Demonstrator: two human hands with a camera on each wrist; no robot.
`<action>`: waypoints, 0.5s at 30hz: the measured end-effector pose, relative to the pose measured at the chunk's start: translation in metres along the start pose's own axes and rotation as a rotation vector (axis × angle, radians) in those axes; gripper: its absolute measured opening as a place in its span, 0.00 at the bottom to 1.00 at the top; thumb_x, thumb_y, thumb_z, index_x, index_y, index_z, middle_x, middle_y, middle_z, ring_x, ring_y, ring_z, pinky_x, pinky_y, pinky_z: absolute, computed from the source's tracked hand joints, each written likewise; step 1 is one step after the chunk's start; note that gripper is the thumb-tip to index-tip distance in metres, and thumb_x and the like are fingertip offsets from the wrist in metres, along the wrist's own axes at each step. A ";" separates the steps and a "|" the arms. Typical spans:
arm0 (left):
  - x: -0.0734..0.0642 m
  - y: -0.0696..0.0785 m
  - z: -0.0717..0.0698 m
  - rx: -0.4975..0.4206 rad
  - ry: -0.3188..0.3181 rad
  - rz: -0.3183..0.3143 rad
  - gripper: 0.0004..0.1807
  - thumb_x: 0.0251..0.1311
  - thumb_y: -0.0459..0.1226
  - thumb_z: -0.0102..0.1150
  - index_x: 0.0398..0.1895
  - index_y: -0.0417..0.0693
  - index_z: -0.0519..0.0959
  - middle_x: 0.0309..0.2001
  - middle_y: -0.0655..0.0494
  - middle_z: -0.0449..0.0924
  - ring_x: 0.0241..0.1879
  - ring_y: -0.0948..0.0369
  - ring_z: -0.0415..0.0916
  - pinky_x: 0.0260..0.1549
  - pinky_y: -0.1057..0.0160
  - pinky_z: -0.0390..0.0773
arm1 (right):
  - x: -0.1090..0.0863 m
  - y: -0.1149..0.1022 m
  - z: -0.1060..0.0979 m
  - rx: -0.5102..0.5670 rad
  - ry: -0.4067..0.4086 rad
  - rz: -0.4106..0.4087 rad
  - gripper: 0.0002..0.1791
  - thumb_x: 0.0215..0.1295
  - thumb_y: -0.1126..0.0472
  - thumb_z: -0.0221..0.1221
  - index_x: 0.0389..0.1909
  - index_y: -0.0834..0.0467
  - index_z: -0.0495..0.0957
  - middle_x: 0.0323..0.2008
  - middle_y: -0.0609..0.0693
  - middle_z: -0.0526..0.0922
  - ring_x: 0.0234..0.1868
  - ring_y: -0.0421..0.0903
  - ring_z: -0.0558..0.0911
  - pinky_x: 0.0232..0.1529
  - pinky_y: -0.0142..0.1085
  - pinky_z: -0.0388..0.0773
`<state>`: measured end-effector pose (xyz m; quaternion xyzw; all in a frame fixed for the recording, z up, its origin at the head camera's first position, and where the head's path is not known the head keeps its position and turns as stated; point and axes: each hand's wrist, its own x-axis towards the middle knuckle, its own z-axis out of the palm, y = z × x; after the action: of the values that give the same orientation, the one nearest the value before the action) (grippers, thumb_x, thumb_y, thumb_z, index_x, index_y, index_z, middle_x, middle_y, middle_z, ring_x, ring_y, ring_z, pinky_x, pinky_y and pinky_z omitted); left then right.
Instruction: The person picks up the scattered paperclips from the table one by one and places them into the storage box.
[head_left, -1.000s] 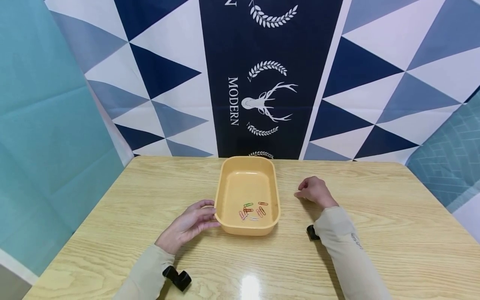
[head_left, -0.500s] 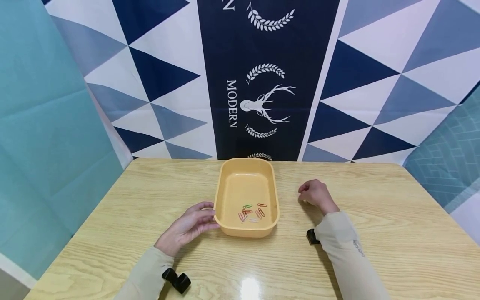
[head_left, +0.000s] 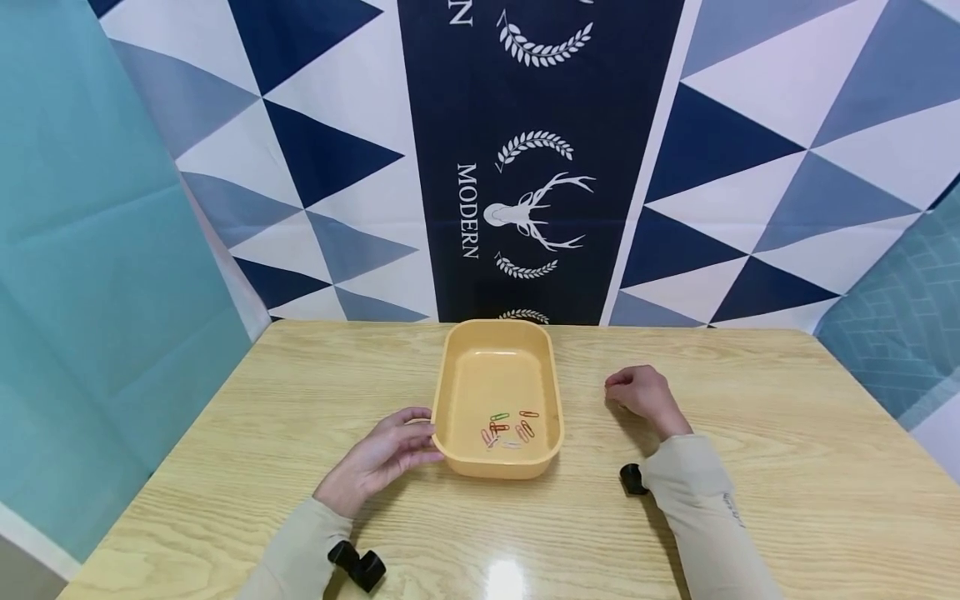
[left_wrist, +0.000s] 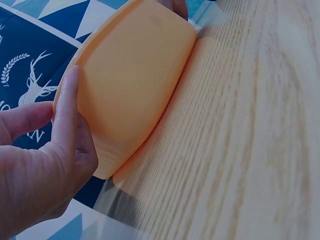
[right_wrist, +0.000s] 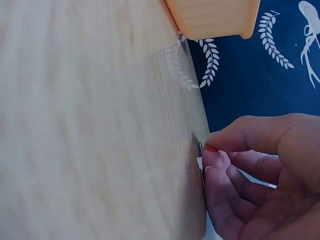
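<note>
A yellow-orange plastic tray (head_left: 495,471) stands mid-table, with several coloured paper clips (head_left: 499,427) lying in its near half. My left hand (head_left: 378,458) holds the tray's near left side; in the left wrist view the thumb and a finger (left_wrist: 67,115) pinch its rim. To the right of the tray, low over the table, my right hand (head_left: 642,396) pinches a small red paper clip (right_wrist: 210,148) between thumb and index finger. Only a bit of that clip shows, the rest being hidden by the fingertips.
The wooden table (head_left: 225,417) ends at a patterned cloth backdrop (head_left: 525,167). A teal cloth (head_left: 112,250) hangs at the left. Each sleeve carries a black wrist camera mount, such as the left one (head_left: 356,567).
My right hand has shifted a little to the right, away from the tray, and its fingers have drawn closer together. The left hand keeps its hold on the tray.
</note>
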<state>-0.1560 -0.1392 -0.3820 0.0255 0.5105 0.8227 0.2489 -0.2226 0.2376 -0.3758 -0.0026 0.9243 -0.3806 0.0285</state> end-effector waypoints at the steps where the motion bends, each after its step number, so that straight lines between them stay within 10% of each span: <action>1: -0.001 0.000 0.000 -0.005 0.002 0.001 0.17 0.66 0.22 0.45 0.56 0.28 0.58 0.42 0.42 0.73 0.39 0.56 0.78 0.44 0.61 0.83 | 0.000 0.001 0.001 0.031 0.003 0.020 0.13 0.60 0.66 0.59 0.41 0.71 0.81 0.34 0.58 0.84 0.32 0.48 0.79 0.36 0.40 0.79; 15: -0.003 0.001 -0.001 -0.040 0.020 -0.020 0.22 0.66 0.22 0.46 0.61 0.26 0.54 0.47 0.38 0.71 0.44 0.53 0.77 0.48 0.59 0.82 | -0.006 0.004 -0.005 0.298 -0.116 0.077 0.16 0.68 0.66 0.56 0.47 0.77 0.76 0.33 0.54 0.85 0.31 0.38 0.81 0.33 0.29 0.81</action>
<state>-0.1542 -0.1414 -0.3811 0.0068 0.4966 0.8304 0.2525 -0.2167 0.2438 -0.3751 0.0152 0.8539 -0.5112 0.0965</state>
